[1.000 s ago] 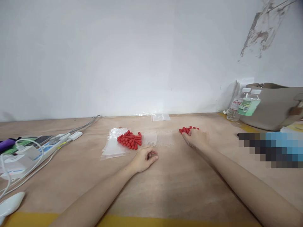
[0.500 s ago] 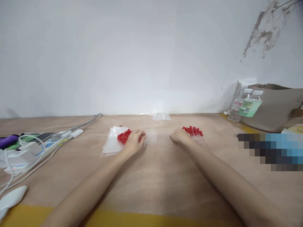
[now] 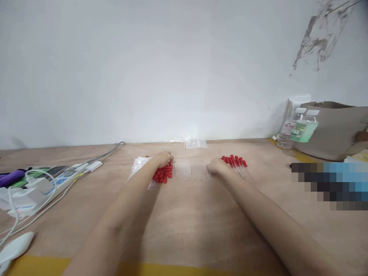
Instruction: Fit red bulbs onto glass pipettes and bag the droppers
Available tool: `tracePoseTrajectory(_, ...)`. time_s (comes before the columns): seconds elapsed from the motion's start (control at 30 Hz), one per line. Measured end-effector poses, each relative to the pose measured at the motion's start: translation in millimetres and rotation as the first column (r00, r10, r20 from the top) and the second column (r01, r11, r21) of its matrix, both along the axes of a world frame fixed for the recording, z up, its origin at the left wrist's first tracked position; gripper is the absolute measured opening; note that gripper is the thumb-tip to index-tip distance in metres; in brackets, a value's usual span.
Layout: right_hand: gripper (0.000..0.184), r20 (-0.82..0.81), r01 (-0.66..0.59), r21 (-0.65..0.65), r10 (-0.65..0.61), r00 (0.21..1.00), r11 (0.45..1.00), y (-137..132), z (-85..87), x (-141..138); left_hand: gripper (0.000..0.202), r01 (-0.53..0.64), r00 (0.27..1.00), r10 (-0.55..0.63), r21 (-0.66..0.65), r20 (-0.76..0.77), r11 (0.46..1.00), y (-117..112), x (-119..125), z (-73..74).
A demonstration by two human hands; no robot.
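My left hand [image 3: 164, 158] reaches over the far side of a heap of small red pieces [image 3: 163, 174], touching it with curled fingers. What those fingers grip, if anything, is hidden. White-edged clear plastic bags [image 3: 139, 164] lie under and left of the heap, partly covered by my forearm. Thin clear sticks with tiny rounded ends [image 3: 191, 170] lie side by side in a row between my hands. At the row's right end, my right hand [image 3: 216, 166] has its fingers bent together, hiding what is in them. Beyond it lie red-headed clear sticks [image 3: 235, 163].
A small clear bag [image 3: 196, 144] lies by the wall. On the left are a power strip [image 3: 61, 179] with chargers and cables, and a white spoon-shaped object [image 3: 17, 247]. Two plastic bottles [image 3: 305, 128] and a grey-brown bag [image 3: 336, 132] stand at the right.
My left hand has moved to the far side of the red heap, which has shifted right and toward me, closer to the row. My right hand has stayed almost still.
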State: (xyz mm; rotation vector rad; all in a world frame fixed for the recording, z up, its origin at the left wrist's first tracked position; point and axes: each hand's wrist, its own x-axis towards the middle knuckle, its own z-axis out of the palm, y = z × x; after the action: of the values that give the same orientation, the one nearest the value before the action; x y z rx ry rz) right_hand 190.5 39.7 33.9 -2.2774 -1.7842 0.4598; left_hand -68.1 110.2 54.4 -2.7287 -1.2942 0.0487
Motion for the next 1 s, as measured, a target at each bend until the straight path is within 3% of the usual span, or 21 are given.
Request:
tracePoseTrajectory(0.2, 0.023, 0.000, -0.063, 0.078, 0.063, 0.998, 0.995, -25, 12.9, 7, 0.010, -0.072, 0.997, 0.071, 0.025, 0.036, 0.997, -11, -6, 17.8)
tracePoseTrajectory(0.27, 0.024, -0.023, -0.113, 0.178, 0.118, 0.993, 0.978, -40, 13.6, 11, 0.008, -0.099, 0.992, 0.093, 0.068, 0.083, 0.993, -25, -5, 25.1)
tracePoseTrajectory(0.33, 0.023, -0.086, -0.207, 0.348, 0.251, 0.964, 0.914, -54, 10.6, 14, 0.010, -0.106, 0.982, 0.087, 0.113, 0.165, 0.988, -47, 2, 26.0)
tracePoseTrajectory(0.37, 0.022, -0.112, -0.255, 0.441, 0.335, 0.936, 0.860, -61, 7.8, 15, 0.012, -0.093, 0.973, 0.063, 0.125, 0.222, 0.988, -60, 7, 23.2)
tracePoseTrajectory(0.47, 0.020, -0.100, -0.351, 0.625, 0.518, 0.849, 0.697, -79, -4.8, 16, 0.017, 0.032, 0.780, -0.035, 0.017, 0.625, 0.999, -101, 28, 3.8)
tracePoseTrajectory(0.53, 0.021, -0.072, -0.375, 0.685, 0.569, 0.819, 0.625, -87, -14.9, 15, 0.021, 0.090, 0.702, -0.032, -0.043, 0.711, 0.995, -124, 43, -13.5)
tracePoseTrajectory(0.6, 0.022, -0.047, -0.374, 0.729, 0.587, 0.808, 0.573, -93, -24.5, 12, 0.018, 0.108, 0.690, -0.005, -0.096, 0.724, 0.990, -140, 54, -29.3)
tracePoseTrajectory(0.73, 0.022, 0.047, -0.428, 0.737, 0.592, 0.804, 0.523, -101, -36.6, 9, 0.022, 0.094, 0.633, 0.082, -0.182, 0.770, 0.979, -149, 62, -47.7)
tracePoseTrajectory(1.0, 0.023, 0.133, -0.481, 0.732, 0.590, 0.796, 0.483, -104, -41.7, 6, 0.026, 0.120, 0.605, 0.074, -0.183, 0.793, 0.976, -149, 60, -52.2)
